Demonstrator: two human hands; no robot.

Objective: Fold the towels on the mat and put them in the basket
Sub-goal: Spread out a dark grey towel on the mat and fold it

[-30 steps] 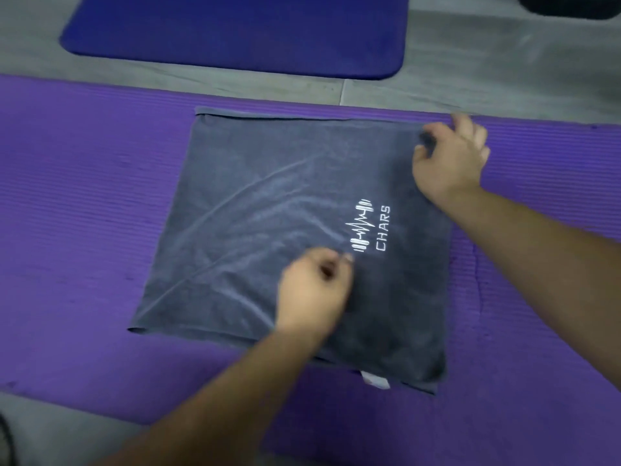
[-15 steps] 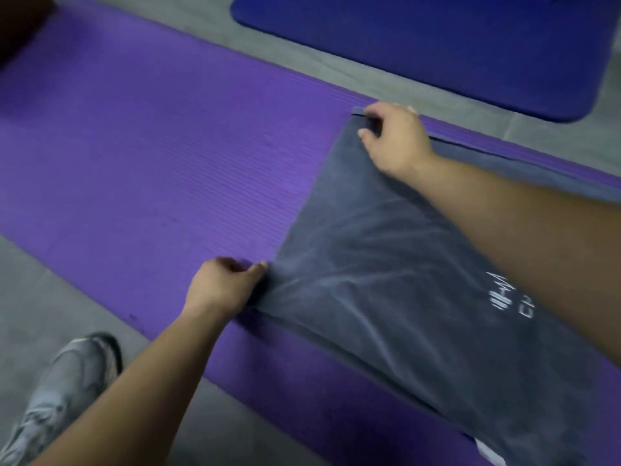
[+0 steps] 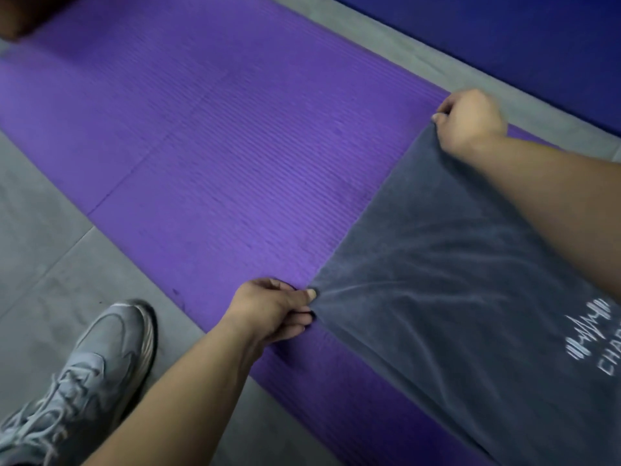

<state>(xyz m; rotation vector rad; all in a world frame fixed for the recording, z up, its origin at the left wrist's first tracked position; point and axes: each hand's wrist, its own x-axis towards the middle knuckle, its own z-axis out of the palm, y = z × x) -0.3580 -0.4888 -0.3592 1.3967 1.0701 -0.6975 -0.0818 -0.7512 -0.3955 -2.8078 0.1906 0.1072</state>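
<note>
Grey floor tiles (image 3: 40, 247) run round a purple mat (image 3: 235, 146) that fills most of the view; a blue mat (image 3: 537, 45) lies beyond it at 1 o'clock, and a grey shoe (image 3: 100, 364) stands on the floor at 7 o'clock. On the purple mat, from the centre out towards 4 o'clock, lies the grey towel (image 3: 453, 297), flat and already doubled by the look of its edges, its white logo (image 3: 591, 334) at 3 o'clock. A second ago the hands were working the logo end; half a second ago they had reached the opposite edge; now the left hand (image 3: 272, 311) pinches the near corner at 6 o'clock, its fingers (image 3: 302, 317) curled under and the thumb on top, while the right hand (image 3: 470, 122) is closed round the far corner at 2 o'clock. Creases fan out from the near corner, which suggests the cloth is being drawn tight, though whether the edge has left the mat I cannot tell. My reading is that both corners are secured and the next fold is about to start, probably carrying this edge over towards the logo at 3 o'clock; the corners should travel level or the layers will skew. No basket is in view, so stowing is some way off.
</note>
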